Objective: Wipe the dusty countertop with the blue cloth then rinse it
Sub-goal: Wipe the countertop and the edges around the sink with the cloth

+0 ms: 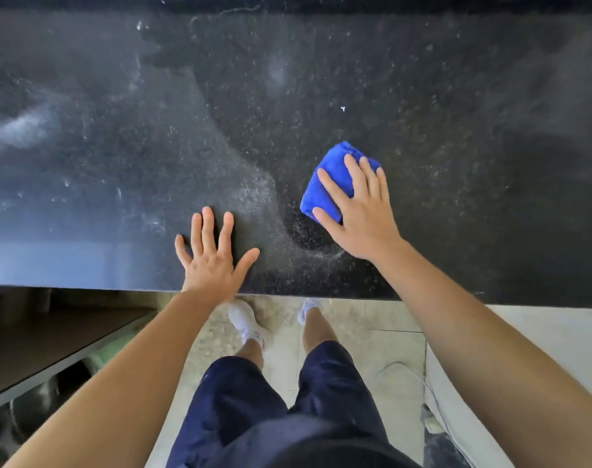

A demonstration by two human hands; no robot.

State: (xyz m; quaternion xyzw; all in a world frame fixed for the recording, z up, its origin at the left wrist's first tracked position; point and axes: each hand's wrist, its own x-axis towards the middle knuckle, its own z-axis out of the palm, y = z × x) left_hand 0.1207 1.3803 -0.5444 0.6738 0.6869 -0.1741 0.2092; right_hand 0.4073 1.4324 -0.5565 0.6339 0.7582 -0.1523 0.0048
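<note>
Blue cloth [331, 179], folded, pinned under our right hand [362, 217]; fingers spread straight, pressing, not curled. Countertop [456, 96] darker around grip; dust band [254, 197] just left of it. Beyond dust, our left hand [213, 255] flat, splayed, holding nothing.

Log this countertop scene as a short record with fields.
surface: black speckled stone countertop
dusty part: grey dust film across the left side
cleaner part: darker patch, centre and right
cloth: folded blue microfibre cloth, lying on the countertop
right hand: presses the cloth, fingers straight
left hand: flat near the front edge, fingers spread
</note>
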